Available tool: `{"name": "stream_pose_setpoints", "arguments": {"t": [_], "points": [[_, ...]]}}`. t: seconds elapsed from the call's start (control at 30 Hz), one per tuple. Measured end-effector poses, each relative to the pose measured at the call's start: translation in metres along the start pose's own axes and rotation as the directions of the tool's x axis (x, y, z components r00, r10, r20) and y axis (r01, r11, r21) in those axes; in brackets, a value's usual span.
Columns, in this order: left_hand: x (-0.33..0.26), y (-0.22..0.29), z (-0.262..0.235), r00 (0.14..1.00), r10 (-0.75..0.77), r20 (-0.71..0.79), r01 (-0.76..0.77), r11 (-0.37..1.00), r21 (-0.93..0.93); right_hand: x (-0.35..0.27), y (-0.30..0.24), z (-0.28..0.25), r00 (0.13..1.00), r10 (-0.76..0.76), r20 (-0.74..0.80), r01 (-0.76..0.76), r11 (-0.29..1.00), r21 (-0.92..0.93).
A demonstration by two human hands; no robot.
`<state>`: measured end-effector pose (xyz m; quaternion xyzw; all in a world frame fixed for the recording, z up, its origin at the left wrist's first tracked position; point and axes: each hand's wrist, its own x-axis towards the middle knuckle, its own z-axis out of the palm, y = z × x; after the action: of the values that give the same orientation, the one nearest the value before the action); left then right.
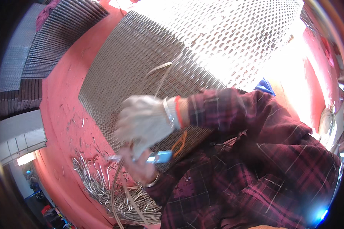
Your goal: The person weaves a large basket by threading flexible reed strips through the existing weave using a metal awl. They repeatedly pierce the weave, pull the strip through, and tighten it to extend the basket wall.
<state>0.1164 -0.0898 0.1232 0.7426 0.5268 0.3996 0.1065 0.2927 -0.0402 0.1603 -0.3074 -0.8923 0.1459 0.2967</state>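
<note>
My right hand (144, 120), in a whitish knitted glove, reaches across low over a woven rattan-like panel (122, 61). Motion smears its fingers, so I cannot tell what they grip. Just below it, my bare left hand (139, 168) is closed around a tool with a light-blue handle (160, 157), its thin metallic end pointing left. A long brown weaving strand (114, 191) hangs down from between the hands. Loose pale strand ends (162, 68) stick up from the panel's weave. An orange cord loop (181, 143) lies beside the tool's handle.
A heap of cut strands (118, 194) lies on the pink cloth (65, 114) at lower left, with small scraps scattered above it. Dark woven pieces (65, 34) stand at upper left. Something blue (265, 87) sits by the panel's right edge. Glare washes out the upper right.
</note>
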Motion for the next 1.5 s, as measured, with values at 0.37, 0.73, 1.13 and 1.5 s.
{"name": "stream_pose_setpoints", "arguments": {"t": [0.37, 0.73, 1.13, 1.5], "points": [[-0.058, -0.042, -0.030, 0.672, -0.266, 0.691, 0.695, -0.096, -0.712, -0.125, 0.094, -0.117, 0.933, 0.358, 0.032, -0.355, 0.903, 0.243], [-0.071, -0.019, 0.015, 0.572, 0.099, 0.814, 0.816, -0.173, -0.552, -0.378, 0.049, -0.232, -0.062, 0.995, 0.080, -0.998, -0.059, -0.033], [-0.091, 0.004, 0.038, 0.662, -0.264, 0.701, 0.724, -0.015, -0.689, -0.168, 0.066, -0.140, 0.956, 0.291, 0.043, -0.158, 0.632, -0.759], [-0.024, -0.011, 0.026, 0.507, -0.364, 0.781, 0.860, 0.150, -0.488, -0.114, 0.111, -0.036, 0.833, 0.538, -0.132, -0.456, 0.530, -0.715]]}}
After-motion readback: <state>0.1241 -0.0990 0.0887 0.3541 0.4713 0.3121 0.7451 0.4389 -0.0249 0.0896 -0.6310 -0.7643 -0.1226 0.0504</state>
